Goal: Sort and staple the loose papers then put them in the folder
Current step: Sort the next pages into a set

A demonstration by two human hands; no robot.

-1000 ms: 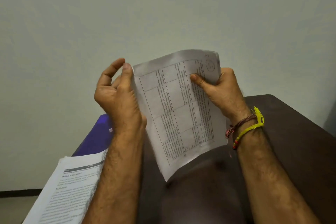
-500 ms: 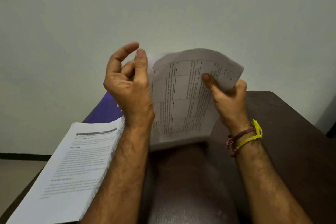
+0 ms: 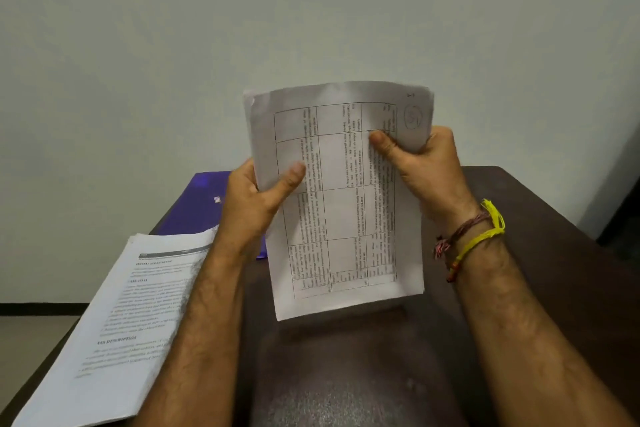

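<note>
A printed sheet (image 3: 343, 198) was held upright above the table (image 3: 519, 288), grasped at its sides by the left hand (image 3: 256, 204) and the right hand (image 3: 429, 170). A paper stack (image 3: 114, 329) was laid at the left edge, and a purple folder (image 3: 197, 208) at the far left corner.

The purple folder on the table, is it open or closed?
Closed, it seems: the purple folder lies flat on the table, only its cover showing, partly hidden by the left hand.

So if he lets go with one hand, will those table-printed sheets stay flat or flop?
Probably flop: the table-printed sheets already bow along their top edge though both the left hand and right hand pinch them. They look thin and light. The sheets may also fan apart, as no staple shows.
</note>
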